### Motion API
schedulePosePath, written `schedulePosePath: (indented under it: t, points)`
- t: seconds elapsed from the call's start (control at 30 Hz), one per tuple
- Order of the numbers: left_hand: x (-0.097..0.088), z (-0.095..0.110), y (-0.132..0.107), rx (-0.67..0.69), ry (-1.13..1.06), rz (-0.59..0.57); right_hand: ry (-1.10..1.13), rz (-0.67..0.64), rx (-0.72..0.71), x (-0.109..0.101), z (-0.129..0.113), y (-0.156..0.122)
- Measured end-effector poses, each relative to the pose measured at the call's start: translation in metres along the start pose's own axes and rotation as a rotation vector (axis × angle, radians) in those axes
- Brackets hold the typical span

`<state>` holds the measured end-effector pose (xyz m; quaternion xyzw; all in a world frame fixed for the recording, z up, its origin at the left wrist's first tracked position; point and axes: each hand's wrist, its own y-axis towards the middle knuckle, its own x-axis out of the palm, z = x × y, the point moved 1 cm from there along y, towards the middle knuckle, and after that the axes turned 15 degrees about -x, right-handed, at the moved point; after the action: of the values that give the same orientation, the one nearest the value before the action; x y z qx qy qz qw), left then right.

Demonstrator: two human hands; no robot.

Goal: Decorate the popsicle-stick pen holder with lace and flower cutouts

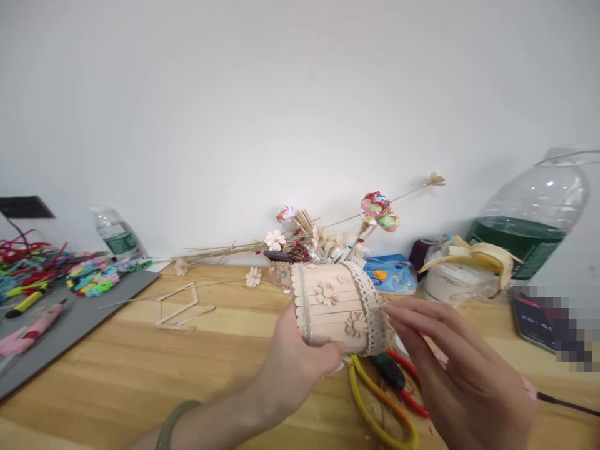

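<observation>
My left hand [300, 362] grips a round craft-stick holder [335, 312] tilted on its side above the table. Small wooden flowers [327, 293] decorate its wall. A sparkly trim runs along its scalloped left end, and a cream lace band [372, 312] circles the right end. At that lace edge are the fingertips of my right hand [454, 369], pressed together in a pinch. Whatever lies between them is hidden. Below the holder are yellow-handled scissors [382, 406] and a tool with red handles [412, 381], partly covered by my right hand.
Behind stand dried and paper flowers [377, 209] and a blue packet [391, 273]. To the right are a banana [487, 259], a large bottle [529, 219] and a phone [534, 322]. Leftward lie craft sticks [180, 306], a small bottle [119, 234], and a grey mat [89, 325] with pipe cleaners.
</observation>
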<state>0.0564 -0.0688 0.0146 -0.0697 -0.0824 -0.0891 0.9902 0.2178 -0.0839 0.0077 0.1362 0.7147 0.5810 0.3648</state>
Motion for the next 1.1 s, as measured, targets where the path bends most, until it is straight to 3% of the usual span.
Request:
schedulePosePath:
  t: [0.1,0.7,0.83,0.97,1.1]
  points:
    - [0.001,-0.001,0.0,0.019,0.023,-0.017,-0.011,-0.022,-0.092,0.001,-0.002,0.001]
    - [0.006,-0.006,-0.001,0.117,0.199,0.096,-0.222,-0.057,-0.154,0.009,-0.005,0.0]
    - [0.003,-0.003,0.001,0.076,0.133,0.044,-0.15,-0.003,-0.003,0.008,-0.003,-0.004]
    - [-0.002,0.002,0.004,0.024,0.097,0.004,0.031,0.119,0.31,0.003,0.002,-0.005]
    - [-0.012,0.006,0.018,-0.039,0.107,-0.116,0.204,0.122,0.348,-0.002,0.006,-0.005]
